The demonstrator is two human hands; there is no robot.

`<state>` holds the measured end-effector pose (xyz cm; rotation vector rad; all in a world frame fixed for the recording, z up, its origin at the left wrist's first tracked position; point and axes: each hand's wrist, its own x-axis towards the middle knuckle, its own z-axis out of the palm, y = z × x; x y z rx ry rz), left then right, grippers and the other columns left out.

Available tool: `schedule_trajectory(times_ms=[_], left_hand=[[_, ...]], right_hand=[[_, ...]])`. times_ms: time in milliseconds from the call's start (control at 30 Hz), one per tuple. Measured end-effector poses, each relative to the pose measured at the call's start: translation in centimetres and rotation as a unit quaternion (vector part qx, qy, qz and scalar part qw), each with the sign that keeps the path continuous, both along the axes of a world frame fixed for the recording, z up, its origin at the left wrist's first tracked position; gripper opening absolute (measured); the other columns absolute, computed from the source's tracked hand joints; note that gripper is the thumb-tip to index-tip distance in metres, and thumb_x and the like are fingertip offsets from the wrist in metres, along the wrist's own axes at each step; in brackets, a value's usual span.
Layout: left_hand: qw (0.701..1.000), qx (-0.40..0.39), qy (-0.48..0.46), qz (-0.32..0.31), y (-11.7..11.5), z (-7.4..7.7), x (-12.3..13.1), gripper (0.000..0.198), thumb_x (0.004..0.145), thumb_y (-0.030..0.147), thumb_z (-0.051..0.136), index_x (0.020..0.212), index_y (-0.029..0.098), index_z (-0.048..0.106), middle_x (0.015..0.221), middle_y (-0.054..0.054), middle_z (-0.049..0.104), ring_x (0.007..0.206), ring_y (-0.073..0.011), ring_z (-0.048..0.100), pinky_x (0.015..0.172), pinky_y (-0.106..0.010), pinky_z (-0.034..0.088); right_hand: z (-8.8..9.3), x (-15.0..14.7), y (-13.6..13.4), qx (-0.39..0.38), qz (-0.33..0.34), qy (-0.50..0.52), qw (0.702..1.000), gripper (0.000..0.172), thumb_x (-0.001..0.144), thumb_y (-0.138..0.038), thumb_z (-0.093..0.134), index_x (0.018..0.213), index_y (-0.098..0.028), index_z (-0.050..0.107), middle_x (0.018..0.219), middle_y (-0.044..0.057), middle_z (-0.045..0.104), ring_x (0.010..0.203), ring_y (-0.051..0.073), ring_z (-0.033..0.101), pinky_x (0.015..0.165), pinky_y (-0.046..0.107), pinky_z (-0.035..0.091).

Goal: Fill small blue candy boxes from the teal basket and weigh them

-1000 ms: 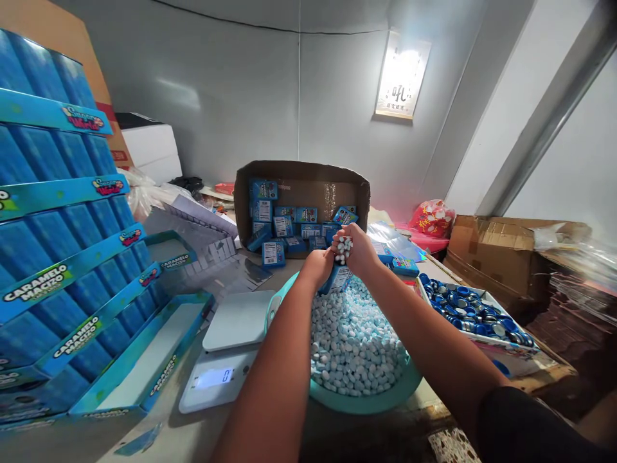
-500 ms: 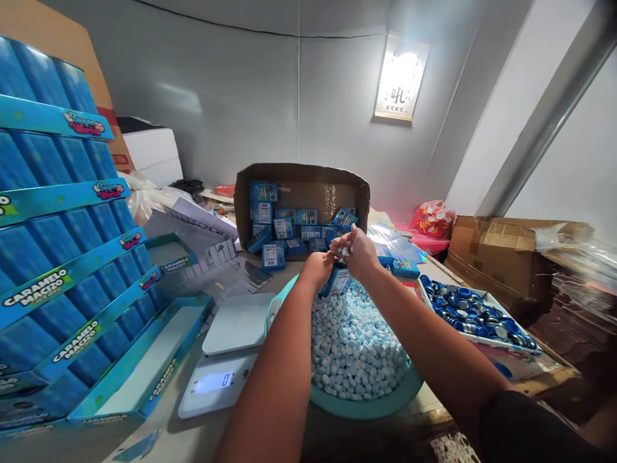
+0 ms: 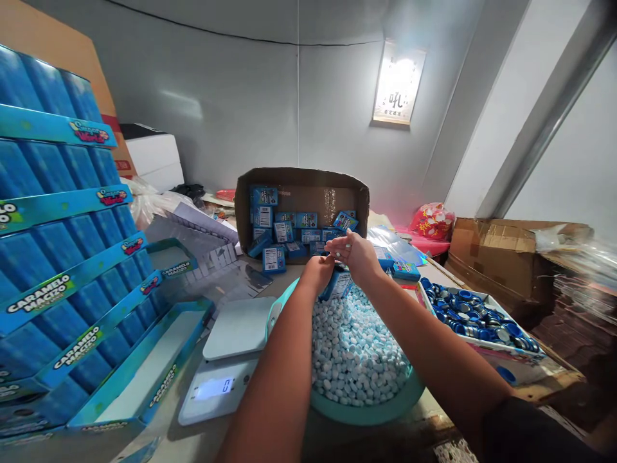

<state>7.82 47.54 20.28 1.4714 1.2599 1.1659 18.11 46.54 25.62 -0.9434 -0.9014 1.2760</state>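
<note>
A teal basin (image 3: 332, 411) in front of me is heaped with small white and blue candy tablets (image 3: 354, 350). Over its far side my left hand (image 3: 319, 270) grips a small blue candy box (image 3: 337, 284), held upright. My right hand (image 3: 354, 253) is cupped just above the box's mouth, fingers curled round a few tablets. Both forearms reach out over the basin.
A white digital scale (image 3: 226, 360) reading 0 sits left of the basin. Stacked blue "Caramelo Macizo" display cartons (image 3: 62, 257) fill the left. A cardboard box (image 3: 301, 190) of small blue boxes stands behind. At the right is a tray of blue caps (image 3: 477, 318), with brown cartons (image 3: 501, 251) beyond.
The heap of tablets in my right hand has shrunk to a few. That hand has tipped over the box mouth. The camera has tilted slightly, shifting the scene down.
</note>
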Motion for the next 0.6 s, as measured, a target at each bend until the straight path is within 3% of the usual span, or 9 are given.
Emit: schedule_trajectory(times_ms=[200,600], left_hand=[[1.000,0.004,0.022,-0.008,-0.02,-0.06,0.13,0.041,0.090,0.043,0.051,0.057,0.022,0.039,0.049,0.009,0.028,0.048,-0.0092,0.022,0.052,-0.028,0.018],[0.999,0.010,0.034,-0.015,0.21,-0.03,-0.23,0.043,0.085,0.049,0.048,0.062,0.016,0.061,0.050,0.002,0.046,0.056,-0.0143,0.038,0.058,-0.029,0.026]], right_hand=[[0.19,0.00,-0.49,0.000,0.005,0.007,1.000,0.045,0.097,-0.026,0.043,0.060,-0.016,0.067,0.065,0.007,0.073,0.067,0.016,0.071,0.070,0.025,0.054],[0.11,0.04,-0.52,-0.005,-0.012,0.010,1.000,0.045,0.099,-0.030,0.041,0.065,-0.016,0.068,0.063,0.007,0.070,0.064,0.016,0.068,0.067,0.026,0.054]])
